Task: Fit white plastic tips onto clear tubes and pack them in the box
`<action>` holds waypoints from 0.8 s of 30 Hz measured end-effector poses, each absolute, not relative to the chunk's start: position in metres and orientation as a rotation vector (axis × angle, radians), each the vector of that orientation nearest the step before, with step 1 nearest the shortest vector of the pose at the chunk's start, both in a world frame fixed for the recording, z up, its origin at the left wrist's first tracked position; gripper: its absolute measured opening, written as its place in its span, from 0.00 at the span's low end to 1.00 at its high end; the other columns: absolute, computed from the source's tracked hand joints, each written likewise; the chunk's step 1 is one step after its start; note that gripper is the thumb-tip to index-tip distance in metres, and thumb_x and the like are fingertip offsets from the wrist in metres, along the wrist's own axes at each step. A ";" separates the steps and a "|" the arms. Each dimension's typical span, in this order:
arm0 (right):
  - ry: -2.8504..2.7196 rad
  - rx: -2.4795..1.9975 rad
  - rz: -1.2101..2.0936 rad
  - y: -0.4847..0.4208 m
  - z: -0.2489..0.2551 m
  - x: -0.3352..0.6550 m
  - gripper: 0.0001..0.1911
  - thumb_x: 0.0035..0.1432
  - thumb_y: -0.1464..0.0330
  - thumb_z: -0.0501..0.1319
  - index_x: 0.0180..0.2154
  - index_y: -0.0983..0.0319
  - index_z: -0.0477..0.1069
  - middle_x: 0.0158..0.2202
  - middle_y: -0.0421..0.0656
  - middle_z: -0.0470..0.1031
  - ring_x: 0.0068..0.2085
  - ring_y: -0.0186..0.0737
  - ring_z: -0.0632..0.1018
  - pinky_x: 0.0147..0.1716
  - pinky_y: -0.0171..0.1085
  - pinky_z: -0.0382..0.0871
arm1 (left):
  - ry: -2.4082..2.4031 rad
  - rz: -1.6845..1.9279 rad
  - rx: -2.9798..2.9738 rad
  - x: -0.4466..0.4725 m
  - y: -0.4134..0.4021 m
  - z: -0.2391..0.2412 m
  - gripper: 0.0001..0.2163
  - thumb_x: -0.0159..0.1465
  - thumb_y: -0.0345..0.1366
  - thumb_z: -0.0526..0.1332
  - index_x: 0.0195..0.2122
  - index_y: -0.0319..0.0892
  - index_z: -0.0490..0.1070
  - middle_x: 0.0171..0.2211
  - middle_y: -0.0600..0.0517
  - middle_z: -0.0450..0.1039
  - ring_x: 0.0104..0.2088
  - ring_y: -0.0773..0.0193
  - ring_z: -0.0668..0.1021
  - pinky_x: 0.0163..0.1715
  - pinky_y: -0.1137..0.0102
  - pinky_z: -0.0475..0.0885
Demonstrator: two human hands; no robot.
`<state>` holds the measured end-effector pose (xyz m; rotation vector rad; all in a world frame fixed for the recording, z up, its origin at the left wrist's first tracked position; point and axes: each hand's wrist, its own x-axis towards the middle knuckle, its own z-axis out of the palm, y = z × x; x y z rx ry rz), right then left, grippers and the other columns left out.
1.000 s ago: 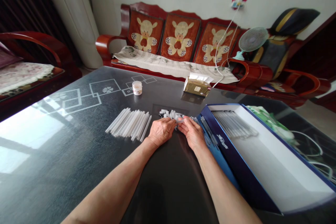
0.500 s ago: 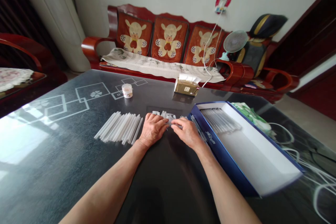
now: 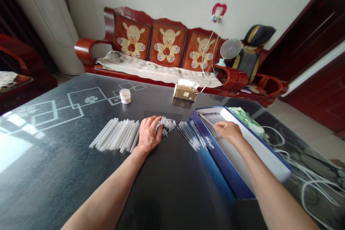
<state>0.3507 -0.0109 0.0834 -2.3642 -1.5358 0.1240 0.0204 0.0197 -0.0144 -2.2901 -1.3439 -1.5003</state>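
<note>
Rods (image 3: 211,117) lie in far end of box (image 3: 219,163), beside your right hand (image 3: 229,132). Moments ago your hands met near small pieces (image 3: 169,124); now right has parted and crossed box wall, splitting work between two spots. Left hand (image 3: 149,134) curls at pieces, right bunched narrow; cannot tell whether either grips anything. Tabletop (image 3: 167,183) open between your forearms.
</note>
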 end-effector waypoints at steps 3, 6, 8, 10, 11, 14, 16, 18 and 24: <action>-1.653 -2.424 0.219 -0.004 0.065 0.340 0.11 0.51 0.65 0.58 0.28 0.56 0.80 0.26 0.39 0.80 0.31 0.40 0.78 0.29 0.34 0.63 | -1.338 -1.461 -2.303 0.021 0.020 -0.016 0.12 0.64 0.33 0.55 0.46 0.41 0.72 0.39 0.47 0.75 0.38 0.59 0.73 0.43 0.63 0.69; -1.737 -2.429 0.224 0.001 0.056 0.333 0.13 0.53 0.63 0.57 0.25 0.57 0.79 0.24 0.39 0.78 0.30 0.40 0.77 0.27 0.34 0.60 | -1.351 -1.421 -2.313 0.022 0.020 -0.018 0.10 0.65 0.32 0.54 0.43 0.41 0.73 0.33 0.48 0.75 0.34 0.60 0.72 0.40 0.65 0.69; -1.781 -2.409 0.189 0.002 0.056 0.334 0.15 0.54 0.60 0.56 0.25 0.57 0.78 0.24 0.40 0.78 0.30 0.41 0.76 0.26 0.34 0.59 | -1.359 -1.392 -2.319 0.022 0.020 -0.018 0.10 0.65 0.32 0.54 0.41 0.41 0.74 0.30 0.49 0.73 0.33 0.61 0.72 0.39 0.66 0.68; -1.807 -2.387 0.128 0.001 0.061 0.339 0.17 0.55 0.57 0.55 0.26 0.57 0.78 0.24 0.41 0.78 0.29 0.41 0.76 0.26 0.35 0.59 | -1.363 -1.367 -2.322 0.022 0.019 -0.017 0.10 0.65 0.32 0.53 0.40 0.41 0.75 0.28 0.49 0.72 0.31 0.61 0.71 0.37 0.67 0.68; -1.810 -2.372 0.086 0.000 0.065 0.340 0.17 0.55 0.58 0.55 0.25 0.57 0.78 0.24 0.41 0.78 0.28 0.42 0.76 0.26 0.35 0.60 | -1.370 -1.353 -2.326 0.022 0.019 -0.017 0.11 0.65 0.31 0.53 0.40 0.41 0.75 0.27 0.50 0.72 0.31 0.61 0.71 0.37 0.67 0.68; -1.821 -2.208 -0.091 -0.007 0.080 0.332 0.13 0.53 0.61 0.57 0.27 0.58 0.78 0.24 0.42 0.78 0.28 0.41 0.76 0.27 0.35 0.62 | -1.395 -1.293 -2.373 0.023 0.018 -0.015 0.10 0.65 0.31 0.53 0.38 0.42 0.75 0.26 0.50 0.71 0.30 0.62 0.72 0.36 0.68 0.68; -1.792 -1.947 -0.175 -0.014 0.084 0.309 0.12 0.54 0.63 0.57 0.30 0.59 0.78 0.29 0.42 0.79 0.31 0.41 0.77 0.31 0.35 0.65 | -1.400 -1.245 -2.425 0.024 0.017 -0.015 0.10 0.65 0.31 0.53 0.39 0.42 0.75 0.26 0.51 0.72 0.31 0.62 0.72 0.37 0.69 0.68; -1.701 -1.696 -0.144 -0.023 0.076 0.274 0.13 0.57 0.62 0.56 0.34 0.59 0.78 0.33 0.43 0.80 0.33 0.40 0.78 0.35 0.35 0.68 | -1.397 -1.207 -2.467 0.024 0.016 -0.015 0.11 0.65 0.31 0.53 0.39 0.43 0.75 0.27 0.51 0.73 0.32 0.62 0.73 0.38 0.69 0.68; -1.635 -1.429 0.172 -0.036 0.003 0.186 0.12 0.60 0.66 0.55 0.34 0.61 0.76 0.32 0.44 0.81 0.32 0.39 0.80 0.36 0.34 0.71 | -1.450 -1.127 -2.490 0.022 0.016 -0.016 0.12 0.66 0.33 0.51 0.41 0.43 0.75 0.29 0.50 0.74 0.35 0.61 0.73 0.40 0.68 0.66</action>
